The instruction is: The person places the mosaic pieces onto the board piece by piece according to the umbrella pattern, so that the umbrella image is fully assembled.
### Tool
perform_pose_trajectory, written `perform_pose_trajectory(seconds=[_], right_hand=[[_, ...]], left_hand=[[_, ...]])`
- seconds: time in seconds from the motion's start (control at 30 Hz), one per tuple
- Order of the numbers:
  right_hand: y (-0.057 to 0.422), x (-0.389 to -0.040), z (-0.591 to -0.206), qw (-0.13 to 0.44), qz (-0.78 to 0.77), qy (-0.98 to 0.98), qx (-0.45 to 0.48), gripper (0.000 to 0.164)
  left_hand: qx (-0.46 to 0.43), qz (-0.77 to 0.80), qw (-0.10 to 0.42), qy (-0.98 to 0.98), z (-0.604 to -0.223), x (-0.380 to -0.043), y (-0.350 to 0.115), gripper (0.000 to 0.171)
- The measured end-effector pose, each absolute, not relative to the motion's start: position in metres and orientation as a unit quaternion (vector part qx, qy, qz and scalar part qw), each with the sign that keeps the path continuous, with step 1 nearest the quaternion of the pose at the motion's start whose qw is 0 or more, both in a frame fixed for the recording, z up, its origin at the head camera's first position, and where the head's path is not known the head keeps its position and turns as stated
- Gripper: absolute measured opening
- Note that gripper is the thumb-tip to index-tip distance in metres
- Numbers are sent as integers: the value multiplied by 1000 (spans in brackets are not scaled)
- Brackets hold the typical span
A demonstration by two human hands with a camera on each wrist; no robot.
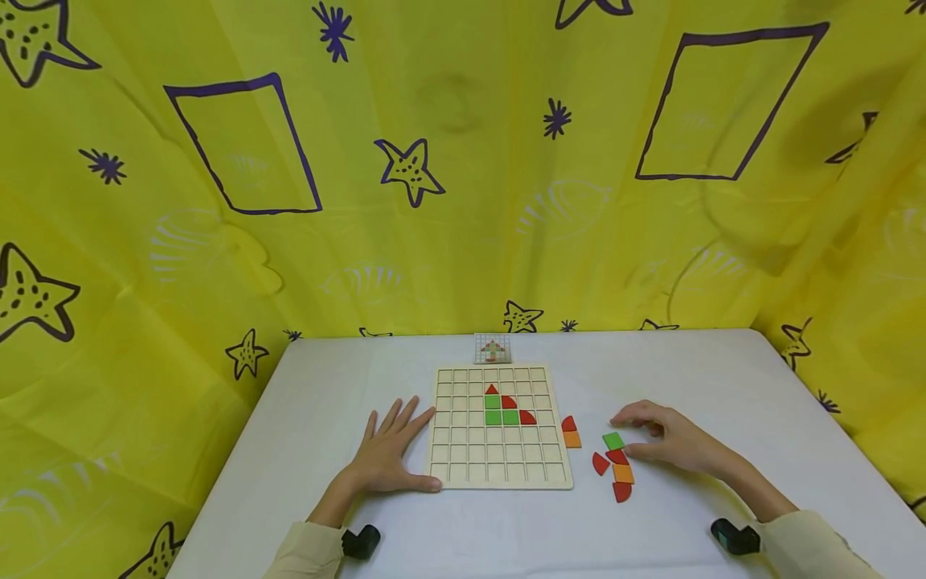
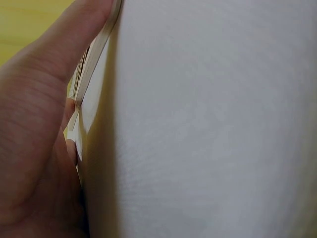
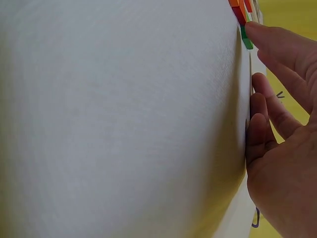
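Note:
A pale wooden grid board lies on the table, with green squares, red quarter-circles and a red triangle in its cells. My left hand is spread at the board's left side, thumb by the near corner and a fingertip at the left edge. In the left wrist view the thumb lies along the board's edge. My right hand is right of the board, thumb and forefinger parted around a loose green square. The thumb tip is right at that piece in the right wrist view.
Below the green square lie loose red quarter-circles and an orange square. Another orange square and a red quarter-circle lie beside the board's right edge. A pattern card lies behind the board. A yellow curtain hangs behind the table.

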State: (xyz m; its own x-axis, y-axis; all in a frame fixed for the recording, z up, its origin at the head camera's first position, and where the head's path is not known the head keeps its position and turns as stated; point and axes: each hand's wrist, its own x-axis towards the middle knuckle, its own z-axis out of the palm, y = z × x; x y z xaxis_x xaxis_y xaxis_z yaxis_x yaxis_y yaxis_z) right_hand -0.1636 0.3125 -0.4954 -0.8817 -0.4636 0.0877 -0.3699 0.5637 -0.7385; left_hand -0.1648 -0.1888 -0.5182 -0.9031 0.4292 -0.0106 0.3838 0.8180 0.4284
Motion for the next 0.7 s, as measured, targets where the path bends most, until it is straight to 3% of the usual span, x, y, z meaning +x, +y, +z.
perform_pose_trajectory(seconds=[0.7], right_hand=[[307,-164,-500,53,-368,906,-205,21]], left_hand=[[207,215,63,952,-520,-166,-189,122]])
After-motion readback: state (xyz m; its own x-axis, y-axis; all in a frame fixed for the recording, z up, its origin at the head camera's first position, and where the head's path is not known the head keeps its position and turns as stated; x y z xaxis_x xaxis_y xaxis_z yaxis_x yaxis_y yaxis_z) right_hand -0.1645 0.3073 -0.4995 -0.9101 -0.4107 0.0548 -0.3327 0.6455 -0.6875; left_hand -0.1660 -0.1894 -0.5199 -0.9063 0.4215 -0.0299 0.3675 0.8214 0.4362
